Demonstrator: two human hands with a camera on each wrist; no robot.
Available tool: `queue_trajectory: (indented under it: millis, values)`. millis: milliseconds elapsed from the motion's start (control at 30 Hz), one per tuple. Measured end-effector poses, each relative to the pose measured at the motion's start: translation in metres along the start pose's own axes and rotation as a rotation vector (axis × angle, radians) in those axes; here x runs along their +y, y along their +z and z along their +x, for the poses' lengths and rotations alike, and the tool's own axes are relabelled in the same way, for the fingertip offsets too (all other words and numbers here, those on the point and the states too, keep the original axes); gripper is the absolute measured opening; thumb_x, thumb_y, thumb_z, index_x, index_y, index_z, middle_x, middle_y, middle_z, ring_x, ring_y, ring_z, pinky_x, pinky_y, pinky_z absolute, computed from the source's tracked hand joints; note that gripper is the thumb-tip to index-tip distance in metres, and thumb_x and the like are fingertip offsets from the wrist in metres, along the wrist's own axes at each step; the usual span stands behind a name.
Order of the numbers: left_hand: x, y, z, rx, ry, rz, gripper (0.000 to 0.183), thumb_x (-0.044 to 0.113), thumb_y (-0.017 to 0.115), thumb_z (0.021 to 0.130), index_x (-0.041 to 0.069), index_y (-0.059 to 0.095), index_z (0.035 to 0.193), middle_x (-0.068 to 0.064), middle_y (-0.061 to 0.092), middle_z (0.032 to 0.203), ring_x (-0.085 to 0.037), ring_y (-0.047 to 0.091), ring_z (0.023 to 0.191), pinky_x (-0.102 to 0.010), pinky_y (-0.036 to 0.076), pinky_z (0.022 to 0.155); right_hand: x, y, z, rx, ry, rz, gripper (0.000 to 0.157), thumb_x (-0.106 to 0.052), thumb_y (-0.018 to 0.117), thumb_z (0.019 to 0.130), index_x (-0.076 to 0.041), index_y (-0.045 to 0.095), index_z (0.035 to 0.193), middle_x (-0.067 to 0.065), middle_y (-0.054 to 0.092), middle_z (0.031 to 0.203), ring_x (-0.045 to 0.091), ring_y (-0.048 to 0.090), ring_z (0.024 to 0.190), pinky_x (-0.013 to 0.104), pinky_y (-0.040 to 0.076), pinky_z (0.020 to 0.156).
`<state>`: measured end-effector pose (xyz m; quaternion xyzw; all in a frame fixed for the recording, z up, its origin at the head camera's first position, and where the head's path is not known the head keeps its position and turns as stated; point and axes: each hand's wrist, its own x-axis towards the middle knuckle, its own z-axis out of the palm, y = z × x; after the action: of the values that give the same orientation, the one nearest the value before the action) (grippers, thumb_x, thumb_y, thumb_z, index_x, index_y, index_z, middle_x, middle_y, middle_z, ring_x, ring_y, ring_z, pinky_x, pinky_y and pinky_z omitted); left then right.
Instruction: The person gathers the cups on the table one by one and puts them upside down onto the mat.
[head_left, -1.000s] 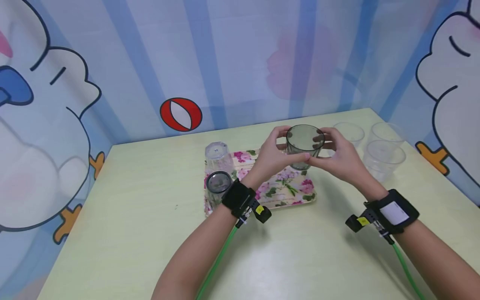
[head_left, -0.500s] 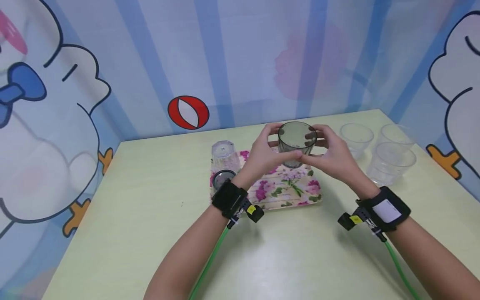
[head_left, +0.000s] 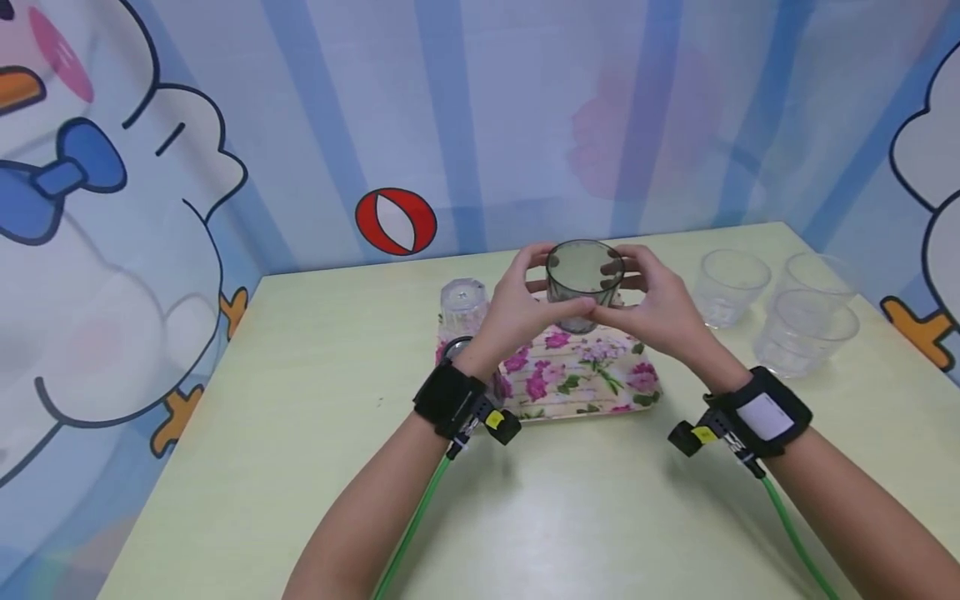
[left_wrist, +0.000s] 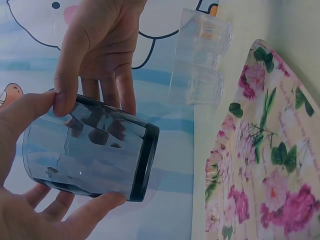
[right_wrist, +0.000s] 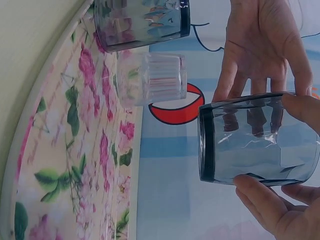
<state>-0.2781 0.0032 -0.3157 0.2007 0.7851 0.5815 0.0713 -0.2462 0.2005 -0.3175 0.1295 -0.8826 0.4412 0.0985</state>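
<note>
Beneath the left wrist, a second dark glass (right_wrist: 145, 22) stands upside down on the tray; in the head view, the forearm and wrist strap (head_left: 450, 400) now cover most of it, whereas a second ago it showed plainly. Just past it, left of the left hand, a clear glass (head_left: 462, 307) of small, faceted shape also stands inverted, its heavy base uppermost.

The left hand (head_left: 528, 304) curls its fingers round the left side of a smoky glass (head_left: 585, 279). This glass lies between the two hands, mouth up, held clear of the tray; it is transparent grey, with flat facets, a wide smooth rim and a thick, darker base. Compared with the earlier frames, hands and glass have shifted leftward over the tray, nearer the inverted pair. The right hand (head_left: 660, 304) grips the opposite side, and the thumbs meet on the near face.

Below both hands is the tray (head_left: 600, 367), cream with pink and purple flowers, green leaves and rounded corners, lying on the pale, smooth table (head_left: 337, 375). To the right of the right hand, three wide, thin-walled clear cups (head_left: 802, 333) stand mouth up on the table, now farther from the held glass than a second ago.
</note>
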Motion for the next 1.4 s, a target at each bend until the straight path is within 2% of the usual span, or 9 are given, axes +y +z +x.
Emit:
queue_trajectory:
  millis: [233,367,533,833,1033,1233,1400]
  values:
    - [0.000,-0.010,-0.006,0.020,-0.023,-0.016,0.079,0.038,0.078,0.078,0.035,0.033,0.143,0.004,0.040,0.144,-0.025,0.047,0.130,-0.032,0.057,0.089,-0.005,0.007,0.005,-0.024,-0.005,0.013,0.078,-0.027,0.075,0.083,-0.009,0.032,0.145,0.020,0.052,0.134,0.040,0.055,0.120,0.053,0.052,0.095]
    - [-0.001,-0.014,-0.008,0.030,-0.014,-0.015,0.078,0.038,0.078,0.078,0.036,0.033,0.142,0.004,0.040,0.143,-0.025,0.048,0.129,-0.031,0.057,0.088,-0.008,0.011,0.007,-0.033,-0.009,0.020,0.077,-0.027,0.074,0.083,-0.009,0.032,0.145,0.020,0.052,0.133,0.040,0.055,0.120,0.054,0.051,0.098]
    - [-0.003,-0.017,-0.009,0.041,0.002,-0.010,0.077,0.035,0.077,0.079,0.034,0.033,0.142,0.002,0.040,0.143,-0.026,0.048,0.129,-0.031,0.058,0.087,-0.012,0.013,0.009,-0.045,0.001,0.030,0.078,-0.030,0.075,0.083,-0.010,0.032,0.145,0.019,0.051,0.134,0.039,0.054,0.121,0.053,0.051,0.097]
    - [-0.002,-0.022,-0.013,0.055,-0.014,-0.008,0.077,0.037,0.077,0.079,0.034,0.033,0.142,0.003,0.040,0.143,-0.025,0.048,0.130,-0.031,0.057,0.088,-0.017,0.016,0.011,-0.064,0.010,0.028,0.079,-0.030,0.076,0.082,-0.010,0.032,0.145,0.019,0.050,0.135,0.039,0.054,0.122,0.053,0.052,0.097]
    - [-0.003,-0.020,-0.014,0.059,-0.014,0.006,0.076,0.037,0.077,0.079,0.035,0.033,0.141,0.002,0.040,0.144,-0.026,0.048,0.130,-0.029,0.058,0.087,-0.017,0.014,0.011,-0.063,0.010,0.005,0.079,-0.029,0.076,0.081,-0.010,0.033,0.145,0.019,0.050,0.135,0.039,0.054,0.122,0.053,0.052,0.097]
    - [-0.008,-0.017,-0.015,0.080,0.020,0.003,0.078,0.039,0.076,0.079,0.036,0.031,0.143,0.002,0.039,0.146,-0.026,0.048,0.131,-0.032,0.058,0.088,-0.017,0.009,0.012,-0.060,0.010,-0.027,0.079,-0.025,0.077,0.080,-0.011,0.034,0.145,0.017,0.052,0.135,0.038,0.054,0.124,0.053,0.052,0.097]
    - [-0.018,-0.014,-0.015,0.088,0.048,0.003,0.083,0.052,0.073,0.077,0.046,0.024,0.143,0.007,0.034,0.151,-0.021,0.046,0.134,-0.036,0.055,0.097,-0.017,0.005,0.014,-0.066,-0.002,-0.044,0.080,-0.027,0.077,0.081,-0.009,0.033,0.146,0.017,0.052,0.135,0.038,0.054,0.123,0.052,0.053,0.095]
